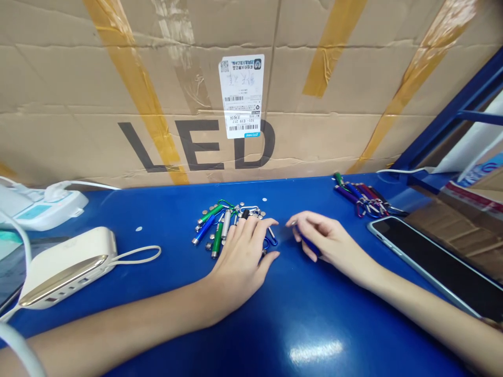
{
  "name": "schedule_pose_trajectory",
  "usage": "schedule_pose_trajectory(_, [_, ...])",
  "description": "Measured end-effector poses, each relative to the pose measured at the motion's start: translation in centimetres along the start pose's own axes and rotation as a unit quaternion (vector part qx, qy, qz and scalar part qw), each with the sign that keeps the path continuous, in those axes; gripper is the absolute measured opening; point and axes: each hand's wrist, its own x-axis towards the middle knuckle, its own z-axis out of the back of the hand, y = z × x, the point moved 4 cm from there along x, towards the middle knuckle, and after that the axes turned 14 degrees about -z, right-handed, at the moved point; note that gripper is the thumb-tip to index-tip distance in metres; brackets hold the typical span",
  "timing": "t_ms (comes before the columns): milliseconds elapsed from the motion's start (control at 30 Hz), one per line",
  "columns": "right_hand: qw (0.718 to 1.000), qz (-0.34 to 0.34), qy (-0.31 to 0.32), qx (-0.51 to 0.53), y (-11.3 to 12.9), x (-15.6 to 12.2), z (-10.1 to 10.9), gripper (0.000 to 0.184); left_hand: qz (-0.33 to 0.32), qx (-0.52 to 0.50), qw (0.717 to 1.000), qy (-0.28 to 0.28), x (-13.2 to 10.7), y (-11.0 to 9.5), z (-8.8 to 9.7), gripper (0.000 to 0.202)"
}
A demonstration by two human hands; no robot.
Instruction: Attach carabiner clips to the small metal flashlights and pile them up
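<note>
My left hand (pixel 241 259) reaches over a pile of small keychain flashlights, its fingers stretched out and the thumb apart. Around its fingertips lie a green flashlight (pixel 217 241), a silver flashlight (pixel 226 224), a blue flashlight (pixel 203 231), carabiner clips and several button cells (pixel 210 245). The fingers cover part of this pile. Right of it, my right hand (pixel 320 235) is closed around a small blue flashlight (pixel 308 244), mostly hidden by the fingers. A small silvery spot shows by the index fingertip.
More flashlights with clips (pixel 363 199) lie in a group at the back right. A phone (pixel 428 262) rests at the right beside cardboard. A white power bank (pixel 70 264) with a strap and a power strip (pixel 51 207) are at the left. A large carton (pixel 314 131) stands behind the blue table.
</note>
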Motion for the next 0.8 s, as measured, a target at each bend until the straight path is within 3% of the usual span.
schedule_pose_trajectory(100, [0.988, 0.064, -0.006, -0.138, 0.2, -0.3, -0.3, 0.026, 0.005, -0.012, 1.000, -0.004, 0.0, -0.1, 0.1, 0.039])
schedule_pose_trajectory(167, [0.983, 0.079, -0.022, -0.162, 0.2, -0.4, -0.2, 0.024, 0.007, -0.029, 1.000, -0.007, 0.0, -0.3, 0.2, 0.041])
schedule_pose_trajectory(333, [0.997, 0.016, 0.006, -0.069, -0.1, -0.2, -0.6, 0.034, -0.001, -0.061, 0.998, -0.023, 0.1, -0.7, 0.7, 0.036])
schedule_pose_trajectory(500, [0.998, 0.058, -0.002, 0.017, 0.5, -0.4, -0.6, 0.039, 0.008, -0.063, 0.998, -0.012, 0.1, -0.6, 0.6, 0.034])
schedule_pose_trajectory(800, [0.996, 0.063, -0.062, -0.013, 0.9, -0.9, 0.1, 0.030, -0.012, -0.043, 0.998, 0.033, 0.0, -0.1, -0.3, 0.043])
